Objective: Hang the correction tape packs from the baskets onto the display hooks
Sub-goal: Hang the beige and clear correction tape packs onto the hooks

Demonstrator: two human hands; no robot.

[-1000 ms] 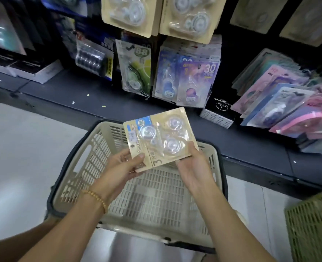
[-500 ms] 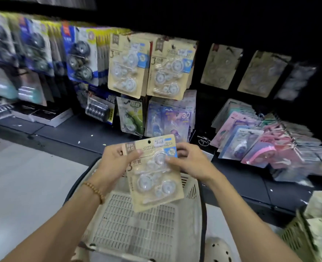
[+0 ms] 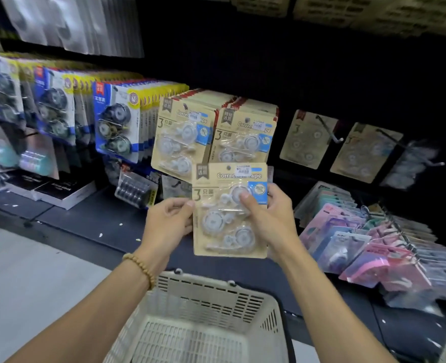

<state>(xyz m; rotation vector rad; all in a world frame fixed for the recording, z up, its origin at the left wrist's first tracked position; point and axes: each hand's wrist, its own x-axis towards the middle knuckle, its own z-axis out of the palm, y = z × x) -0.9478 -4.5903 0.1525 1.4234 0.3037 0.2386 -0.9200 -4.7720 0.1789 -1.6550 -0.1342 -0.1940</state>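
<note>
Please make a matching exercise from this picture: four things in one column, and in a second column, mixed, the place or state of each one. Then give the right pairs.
Things
1. held pack
2. basket
3. blue packs
4. pink packs

Places or states
A. lying low on the right
B. hanging left of the tan packs
C. gripped by the left hand and right hand
D. on the floor below the hands

Pairs: 1-C, 2-D, 3-B, 4-A

tan three-dispenser correction tape pack (image 3: 229, 209) | upright (label legible) | above basket (image 3: 211, 297)
</note>
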